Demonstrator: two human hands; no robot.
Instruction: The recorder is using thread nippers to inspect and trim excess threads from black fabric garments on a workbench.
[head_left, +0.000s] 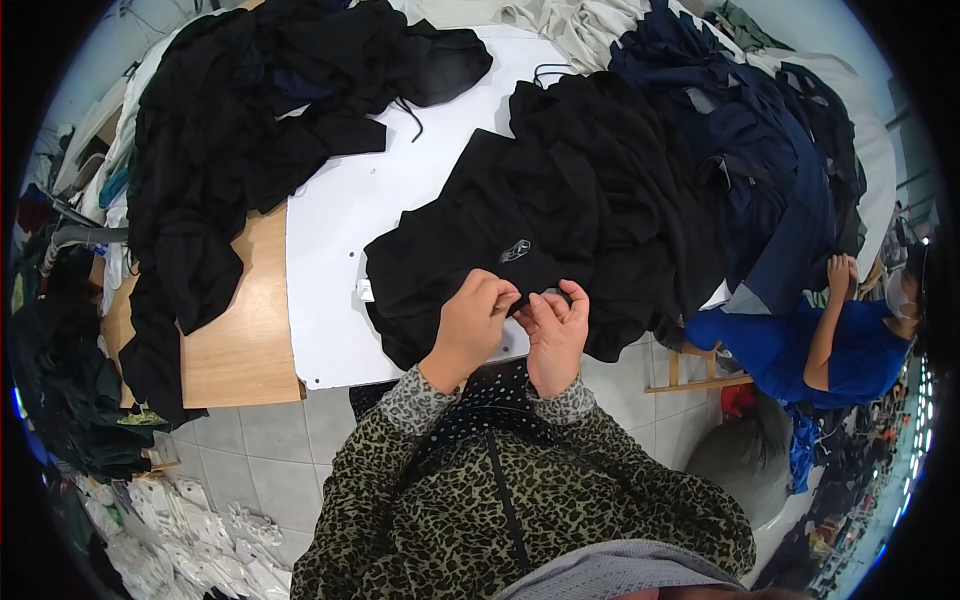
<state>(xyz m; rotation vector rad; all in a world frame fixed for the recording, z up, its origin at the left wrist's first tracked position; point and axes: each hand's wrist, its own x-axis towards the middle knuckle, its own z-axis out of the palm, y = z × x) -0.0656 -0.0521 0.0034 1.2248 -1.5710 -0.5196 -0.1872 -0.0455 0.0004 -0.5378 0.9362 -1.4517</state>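
Both hands (515, 320) pinch near hem of black garment (560, 200).

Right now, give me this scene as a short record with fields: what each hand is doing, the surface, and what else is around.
left hand: pinching the near edge of the black garment
right hand: gripping the same edge, close beside the left
surface: white tabletop with a wooden table to its left
piles: black clothes heap at left, navy clothes heap at right
nearby: another person in blue at right
floor: grey tiles
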